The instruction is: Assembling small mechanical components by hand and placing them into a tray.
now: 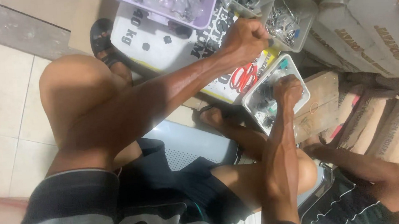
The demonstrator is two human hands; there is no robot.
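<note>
Red-handled scissors (pixel 245 77) lying on white printed sack (pixel 167 40). Lilac tray (pixel 174 5) of bagged parts above it (contents unclear). Stacked sacks (pixel 369 28) at right; black sandal (pixel 100 37) on tiled floor (pixel 0 105).

Pale square floor tiles (pixel 5 105) with thin grout lines fill the nine o'clock side. At eleven o'clock, a grey strip of flooring (pixel 14 31) meets a flat tan cardboard sheet (pixel 83 15). Stacked pale woven sacks (pixel 365 28) crowd the two o'clock corner, with brown paper sacks (pixel 375 119) leaning below them at three o'clock. A perforated grey metal seat (pixel 188 147) sits at centre. The light is dim and warm.
</note>
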